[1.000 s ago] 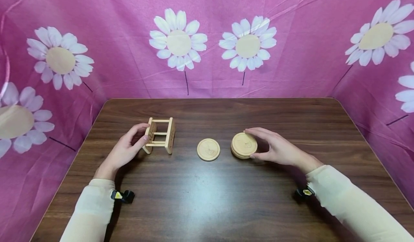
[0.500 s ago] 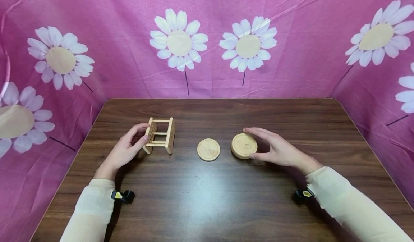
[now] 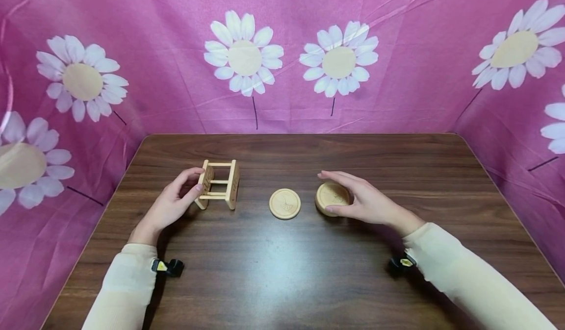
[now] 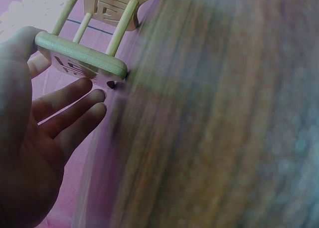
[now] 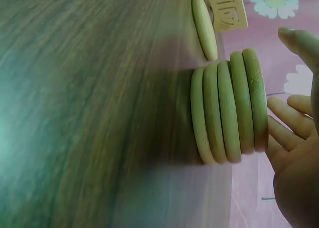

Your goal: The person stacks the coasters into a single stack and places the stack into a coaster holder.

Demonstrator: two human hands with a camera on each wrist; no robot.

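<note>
My left hand pinches the left side panel of a small light-wood coaster rack between thumb and fingers. Cut-out patterns show in its panels, joined by round rods, in the left wrist view. Right of the rack, a single round wooden coaster with an engraved drawing lies flat on the table. Beside it stands a stack of several like coasters, its upper ones slightly offset. Over this stack hovers my right hand, fingers extended and thumb spread; the right wrist view shows the thumb apart from the coasters.
Everything stands on a dark wood-grain table. A pink cloth printed with white daisies hangs behind it and at both sides. Each wrist wears a small black camera.
My right hand has moved left, from the stack's right edge to over it. The top coasters' offset and the visible engraving looked different a second ago. My left hand and the rack have stayed put.
</note>
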